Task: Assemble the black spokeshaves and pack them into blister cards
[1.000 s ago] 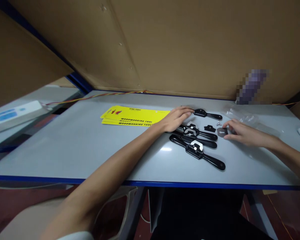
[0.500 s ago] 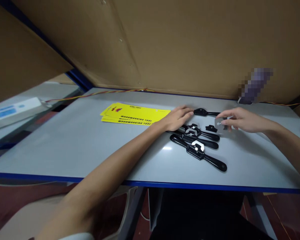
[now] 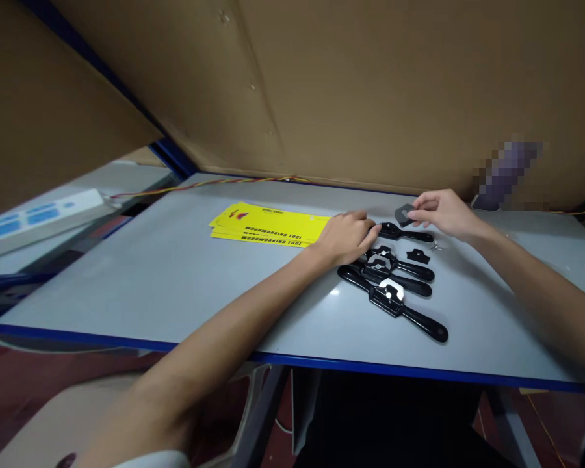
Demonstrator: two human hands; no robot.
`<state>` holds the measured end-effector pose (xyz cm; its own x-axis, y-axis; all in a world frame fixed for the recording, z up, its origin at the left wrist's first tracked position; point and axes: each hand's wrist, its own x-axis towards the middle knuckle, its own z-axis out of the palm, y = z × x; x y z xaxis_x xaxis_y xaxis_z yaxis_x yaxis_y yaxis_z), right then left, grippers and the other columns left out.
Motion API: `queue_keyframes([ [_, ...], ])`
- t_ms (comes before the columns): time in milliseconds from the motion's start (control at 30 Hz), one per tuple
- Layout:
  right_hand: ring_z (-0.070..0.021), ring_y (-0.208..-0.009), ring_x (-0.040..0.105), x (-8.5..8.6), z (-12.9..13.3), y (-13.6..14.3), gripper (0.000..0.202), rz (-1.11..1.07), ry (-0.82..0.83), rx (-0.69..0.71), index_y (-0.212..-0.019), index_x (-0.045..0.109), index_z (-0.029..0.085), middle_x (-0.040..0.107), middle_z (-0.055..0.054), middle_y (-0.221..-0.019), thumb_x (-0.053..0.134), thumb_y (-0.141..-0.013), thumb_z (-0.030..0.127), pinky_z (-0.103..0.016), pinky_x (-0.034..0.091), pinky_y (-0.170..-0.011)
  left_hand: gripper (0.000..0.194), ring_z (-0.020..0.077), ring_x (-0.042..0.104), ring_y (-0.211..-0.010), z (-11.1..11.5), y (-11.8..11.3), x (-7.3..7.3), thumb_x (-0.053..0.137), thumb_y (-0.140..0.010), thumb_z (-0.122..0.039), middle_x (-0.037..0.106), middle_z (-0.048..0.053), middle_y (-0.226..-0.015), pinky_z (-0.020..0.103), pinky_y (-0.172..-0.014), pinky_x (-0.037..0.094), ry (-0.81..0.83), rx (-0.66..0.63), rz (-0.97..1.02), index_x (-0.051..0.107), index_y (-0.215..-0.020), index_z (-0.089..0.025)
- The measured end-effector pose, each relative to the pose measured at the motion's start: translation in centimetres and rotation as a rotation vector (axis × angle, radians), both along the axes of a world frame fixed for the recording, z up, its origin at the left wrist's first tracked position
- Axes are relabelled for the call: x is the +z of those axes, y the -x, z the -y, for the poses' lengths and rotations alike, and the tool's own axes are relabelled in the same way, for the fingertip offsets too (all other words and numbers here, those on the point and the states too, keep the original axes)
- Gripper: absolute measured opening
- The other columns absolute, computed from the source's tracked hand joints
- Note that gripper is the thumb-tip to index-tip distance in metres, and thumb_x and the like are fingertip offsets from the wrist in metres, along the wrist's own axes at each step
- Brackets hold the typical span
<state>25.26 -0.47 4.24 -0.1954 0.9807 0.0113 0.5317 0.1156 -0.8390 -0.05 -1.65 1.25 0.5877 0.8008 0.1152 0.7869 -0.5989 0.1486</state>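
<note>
My right hand (image 3: 433, 211) pinches a flat grey blade (image 3: 404, 214) just above a black spokeshave body (image 3: 394, 231). My left hand (image 3: 348, 235) grips the left end of that body, its handle hidden under the fingers. Nearer to me lie several assembled black spokeshaves, the closest (image 3: 387, 299) with a shiny blade on it. A small black cap piece (image 3: 418, 255) rests right of them, and a tiny silver screw (image 3: 435, 246) is beside it. Yellow printed cards (image 3: 273, 224) are stacked left of my left hand.
A white power strip (image 3: 43, 218) stands at the far left. Yellow and red wires (image 3: 199, 184) run along the table's back edge by a cardboard wall (image 3: 346, 97). A blurred purple object (image 3: 507, 172) leans at the back right. Below is a pale chair (image 3: 78, 422).
My right hand has moved left and back with the blade, over the spokeshave body. The small screw now shows on the table. The view has shifted slightly.
</note>
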Motion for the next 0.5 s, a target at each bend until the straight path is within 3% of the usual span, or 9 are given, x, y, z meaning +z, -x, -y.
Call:
queue_keyframes([
  [133,-0.0241,-0.082,0.074,-1.4,-1.0,1.6,0.026,-0.018,-0.026,0.020,-0.077,0.055,0.026,0.076,-0.003,-0.081,0.081,-0.073,0.026,-0.042,0.060,-0.079,0.058,0.0311,0.068,-0.105,0.0,-0.1,-0.4,0.029,-0.110,-0.040,0.071,0.016,-0.106,0.043,-0.095,0.052,-0.030,0.011,0.017,0.080,-0.103,-0.014],
  [267,-0.0243,-0.085,0.071,-2.0,-1.2,2.1,0.016,0.205,-0.142,0.087,-0.075,0.059,0.024,0.076,-0.004,-0.083,0.074,-0.078,0.030,-0.041,0.056,-0.081,0.053,0.0300,0.068,-0.103,-0.8,0.3,-1.0,0.034,-0.108,-0.036,0.072,0.016,-0.105,0.042,-0.094,0.053,0.001,0.005,0.108,0.081,-0.097,-0.014],
  [500,-0.0254,-0.097,0.073,-2.9,-2.3,1.3,0.015,0.185,-0.131,0.105,-0.077,0.068,0.023,0.080,-0.006,-0.097,0.077,-0.083,0.033,-0.043,0.055,-0.093,0.029,0.0242,0.071,-0.095,-3.0,0.9,-2.4,0.060,-0.096,-0.031,0.080,0.009,-0.104,0.036,-0.092,0.056,0.086,-0.022,0.276,0.085,-0.105,-0.019],
])
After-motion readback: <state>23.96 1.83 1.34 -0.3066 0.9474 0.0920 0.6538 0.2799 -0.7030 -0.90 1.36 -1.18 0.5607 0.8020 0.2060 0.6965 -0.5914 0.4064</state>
